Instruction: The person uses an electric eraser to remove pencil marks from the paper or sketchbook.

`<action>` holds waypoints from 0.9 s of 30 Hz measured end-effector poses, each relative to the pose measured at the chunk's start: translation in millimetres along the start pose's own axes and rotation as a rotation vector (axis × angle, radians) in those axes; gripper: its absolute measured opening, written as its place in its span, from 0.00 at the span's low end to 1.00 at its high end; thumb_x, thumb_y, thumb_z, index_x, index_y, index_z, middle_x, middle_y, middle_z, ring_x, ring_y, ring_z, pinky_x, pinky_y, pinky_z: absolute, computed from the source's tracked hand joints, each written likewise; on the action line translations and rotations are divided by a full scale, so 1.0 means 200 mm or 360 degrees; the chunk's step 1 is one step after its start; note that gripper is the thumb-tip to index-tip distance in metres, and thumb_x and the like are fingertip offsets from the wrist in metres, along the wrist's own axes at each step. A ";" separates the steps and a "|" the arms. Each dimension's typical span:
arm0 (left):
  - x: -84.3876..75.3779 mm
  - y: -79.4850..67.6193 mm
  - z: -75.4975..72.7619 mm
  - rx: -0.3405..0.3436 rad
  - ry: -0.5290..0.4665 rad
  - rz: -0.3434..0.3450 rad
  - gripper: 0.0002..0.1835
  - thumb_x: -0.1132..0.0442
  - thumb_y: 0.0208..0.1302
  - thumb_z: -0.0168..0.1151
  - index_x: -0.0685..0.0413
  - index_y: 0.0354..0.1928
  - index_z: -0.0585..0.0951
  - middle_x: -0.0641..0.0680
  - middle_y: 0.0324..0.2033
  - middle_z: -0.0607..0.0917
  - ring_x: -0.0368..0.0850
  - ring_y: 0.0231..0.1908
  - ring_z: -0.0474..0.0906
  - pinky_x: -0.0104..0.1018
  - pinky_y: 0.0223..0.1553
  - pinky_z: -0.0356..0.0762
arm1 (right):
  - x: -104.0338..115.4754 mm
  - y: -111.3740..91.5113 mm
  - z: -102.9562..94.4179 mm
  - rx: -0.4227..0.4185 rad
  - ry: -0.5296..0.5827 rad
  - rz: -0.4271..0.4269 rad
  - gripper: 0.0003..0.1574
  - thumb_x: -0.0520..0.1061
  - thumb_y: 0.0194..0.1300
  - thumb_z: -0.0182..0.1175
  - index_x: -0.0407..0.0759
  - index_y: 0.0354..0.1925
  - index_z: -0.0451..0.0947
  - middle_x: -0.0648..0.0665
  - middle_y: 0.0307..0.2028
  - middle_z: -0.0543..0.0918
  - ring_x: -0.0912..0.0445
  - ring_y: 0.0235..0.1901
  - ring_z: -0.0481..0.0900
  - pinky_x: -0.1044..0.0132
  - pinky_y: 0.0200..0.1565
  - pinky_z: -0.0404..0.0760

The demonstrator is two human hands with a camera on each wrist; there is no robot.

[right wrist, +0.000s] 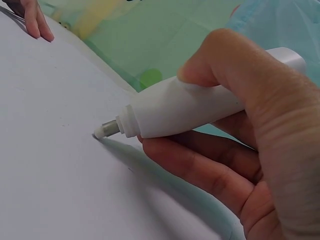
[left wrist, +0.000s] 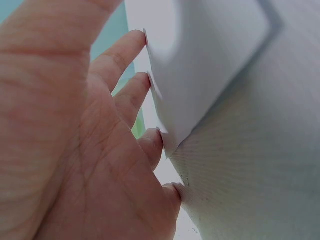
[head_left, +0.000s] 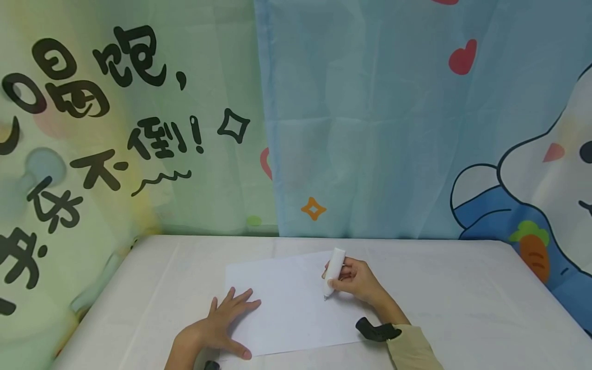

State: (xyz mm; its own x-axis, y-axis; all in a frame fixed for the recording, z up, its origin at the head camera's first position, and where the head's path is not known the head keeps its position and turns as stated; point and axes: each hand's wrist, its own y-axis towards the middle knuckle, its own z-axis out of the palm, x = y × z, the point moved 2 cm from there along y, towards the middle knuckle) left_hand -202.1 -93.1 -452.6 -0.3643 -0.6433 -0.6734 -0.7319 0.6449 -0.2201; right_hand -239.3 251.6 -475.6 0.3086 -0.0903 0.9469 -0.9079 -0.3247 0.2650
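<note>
A sheet of white paper (head_left: pixel 287 308) lies on the white-covered table. My right hand (head_left: pixel 359 281) grips a thick white electric eraser (head_left: pixel 335 267), tilted with its narrow end down at the paper. The right wrist view shows its small white tip (right wrist: pixel 100 132) in a metal sleeve, touching the paper or just over it. My left hand (head_left: pixel 222 322) is spread over the sheet's left edge with straight fingers. Some of its fingertips (left wrist: pixel 141 40) touch the paper in the left wrist view; the little finger lies by the sheet's edge.
The white table (head_left: pixel 462 288) reaches back to hanging cloth. A green curtain (head_left: pixel 208 61) with black lettering hangs at the left, and a blue one (head_left: pixel 361 103) with a cartoon figure at the right. A black strap (head_left: pixel 376 330) sits at my right wrist.
</note>
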 end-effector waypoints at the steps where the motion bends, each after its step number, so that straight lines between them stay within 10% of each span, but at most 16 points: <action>1: 0.00 0.00 0.00 -0.0001 -0.0001 0.0004 0.54 0.49 0.43 0.79 0.52 0.72 0.63 0.62 0.75 0.54 0.72 0.73 0.34 0.76 0.63 0.25 | 0.00 0.00 0.00 0.0001 -0.0004 -0.0003 0.23 0.25 0.54 0.63 0.13 0.47 0.68 0.17 0.39 0.80 0.66 0.38 0.84 0.73 0.42 0.83; 27: 0.00 0.00 0.00 -0.0014 0.0000 0.0007 0.54 0.49 0.42 0.80 0.52 0.72 0.64 0.61 0.75 0.54 0.72 0.73 0.34 0.76 0.63 0.24 | -0.01 0.00 0.00 0.0030 0.0009 0.0009 0.24 0.24 0.54 0.63 0.12 0.47 0.68 0.19 0.39 0.81 0.66 0.38 0.84 0.73 0.41 0.83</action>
State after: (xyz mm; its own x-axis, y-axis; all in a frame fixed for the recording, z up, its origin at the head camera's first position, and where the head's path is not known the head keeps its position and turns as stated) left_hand -202.1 -93.3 -452.9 -0.3675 -0.6406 -0.6742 -0.7355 0.6439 -0.2109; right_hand -240.0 252.1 -476.6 0.3015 -0.0868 0.9495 -0.9043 -0.3418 0.2559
